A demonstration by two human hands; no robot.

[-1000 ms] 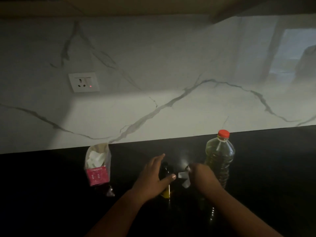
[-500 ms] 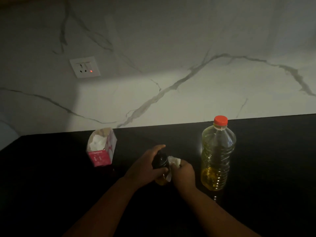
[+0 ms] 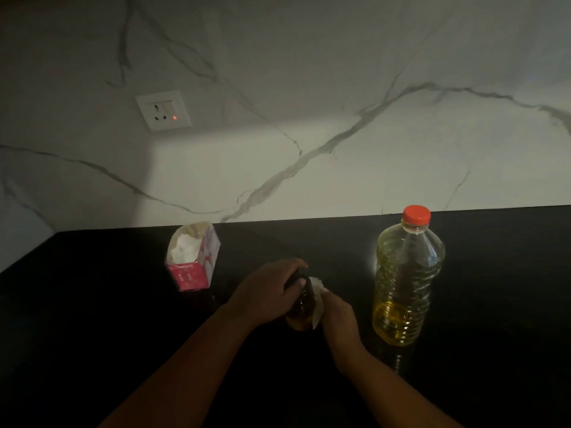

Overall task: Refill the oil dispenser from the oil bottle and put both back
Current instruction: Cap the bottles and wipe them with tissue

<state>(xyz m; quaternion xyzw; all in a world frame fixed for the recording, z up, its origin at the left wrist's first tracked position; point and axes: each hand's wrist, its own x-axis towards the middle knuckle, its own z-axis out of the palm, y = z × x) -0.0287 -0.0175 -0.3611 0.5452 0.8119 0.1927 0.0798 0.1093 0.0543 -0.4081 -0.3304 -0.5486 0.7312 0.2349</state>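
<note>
oil dispenser (image 3: 301,307): mostly covered by the left hand (image 3: 265,293) and a white tissue (image 3: 318,299); its top and spout are hidden, its dark body hard to read.
right hand (image 3: 338,315): fingers hidden behind the tissue.
tissue box (image 3: 193,261): print too small and blurred to read.
forearms: cut off by the near edge.
countertop (image 3: 92,335): too dark to show detail.

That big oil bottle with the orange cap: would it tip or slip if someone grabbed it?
The oil bottle looks under half full, oil sitting low, so probably steady and fairly light. Its thin clear plastic may flex under a squeeze. The ribbed sides should help grip, unless oily.
</note>
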